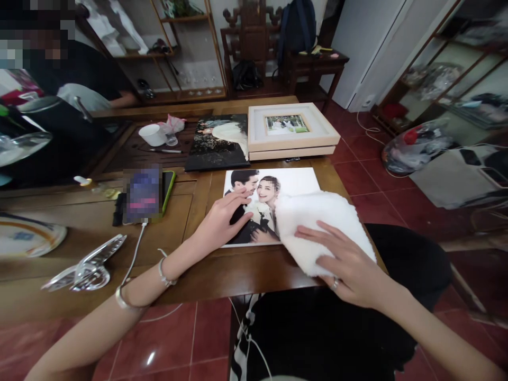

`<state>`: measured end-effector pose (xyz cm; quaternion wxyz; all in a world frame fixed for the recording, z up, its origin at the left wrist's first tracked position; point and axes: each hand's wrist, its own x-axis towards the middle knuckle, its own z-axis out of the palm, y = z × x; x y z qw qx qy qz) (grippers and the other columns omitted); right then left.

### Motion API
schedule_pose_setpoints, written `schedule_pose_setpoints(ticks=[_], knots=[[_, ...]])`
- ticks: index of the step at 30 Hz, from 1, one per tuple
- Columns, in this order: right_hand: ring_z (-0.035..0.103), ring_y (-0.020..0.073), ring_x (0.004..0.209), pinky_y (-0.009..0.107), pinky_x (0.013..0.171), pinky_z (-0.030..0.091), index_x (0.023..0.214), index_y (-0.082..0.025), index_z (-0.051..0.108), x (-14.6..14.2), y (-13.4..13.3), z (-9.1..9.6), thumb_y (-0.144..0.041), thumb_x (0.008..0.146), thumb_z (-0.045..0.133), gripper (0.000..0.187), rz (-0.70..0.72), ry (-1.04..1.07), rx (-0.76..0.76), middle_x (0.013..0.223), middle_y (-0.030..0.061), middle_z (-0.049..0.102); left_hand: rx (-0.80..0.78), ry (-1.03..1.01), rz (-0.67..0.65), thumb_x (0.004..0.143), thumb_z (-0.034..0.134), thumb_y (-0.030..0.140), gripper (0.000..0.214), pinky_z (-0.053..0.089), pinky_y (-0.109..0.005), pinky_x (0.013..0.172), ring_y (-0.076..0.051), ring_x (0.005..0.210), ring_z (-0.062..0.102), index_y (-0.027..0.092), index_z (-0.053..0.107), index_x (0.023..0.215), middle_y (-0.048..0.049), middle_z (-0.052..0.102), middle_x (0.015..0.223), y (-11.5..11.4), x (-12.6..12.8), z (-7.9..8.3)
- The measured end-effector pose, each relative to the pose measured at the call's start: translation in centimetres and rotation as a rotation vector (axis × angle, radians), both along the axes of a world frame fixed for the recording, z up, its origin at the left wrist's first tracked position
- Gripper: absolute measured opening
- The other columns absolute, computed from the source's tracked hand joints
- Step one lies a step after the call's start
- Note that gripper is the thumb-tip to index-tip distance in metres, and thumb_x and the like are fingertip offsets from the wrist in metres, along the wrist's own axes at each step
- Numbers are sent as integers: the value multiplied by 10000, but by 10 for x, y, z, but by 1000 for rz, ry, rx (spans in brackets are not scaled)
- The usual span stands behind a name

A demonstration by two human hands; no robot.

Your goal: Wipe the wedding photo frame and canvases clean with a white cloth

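The left hand rests on a photo panel while the right hand holds a white cloth over it.

A brown wooden table with a glossy surface carries a couple's portrait panel, which lies flat, picture up, near its front edge. Just beyond the portrait panel lie a dark photo panel and a pale wooden picture frame, side by side; the latter looks two layers deep. Farther off, to the portrait panel's left, is a dark tea tray. Directly left of the portrait panel, well apart, rest a green-edged phone and a dropper bottle. Farther left are a patterned plate and, nearer the front, a shiny winged ornament.
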<state>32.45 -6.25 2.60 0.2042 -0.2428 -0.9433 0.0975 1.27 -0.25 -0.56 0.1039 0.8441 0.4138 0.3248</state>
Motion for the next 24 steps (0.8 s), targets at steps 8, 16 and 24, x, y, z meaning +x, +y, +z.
schedule_pose_setpoints(ticks=[8,16,24], knots=[[454,291,1372,561,1132,368,740,-184,590,0,-16,-1,-66,761,501,149,104,11,33,1392,205,564,-14,47,-12,952,568,236,212,448,-521,1086,-294,1290,547,151,615,1140,-168,638,1283,0,-1,1],[556,292,1271,545,1077,445,827,-197,610,-1,38,4,-147,840,514,109,20,-17,15,1383,183,578,-11,55,-12,958,554,250,206,450,-544,1076,-300,1286,547,171,612,1139,-163,633,1280,0,-1,0],[577,350,1188,542,974,486,908,-201,640,-2,116,-2,-289,936,473,191,-154,-113,18,1123,156,693,-7,31,-32,952,556,233,213,448,-539,1077,-299,1303,532,175,603,1152,-162,631,1275,1,-3,0]])
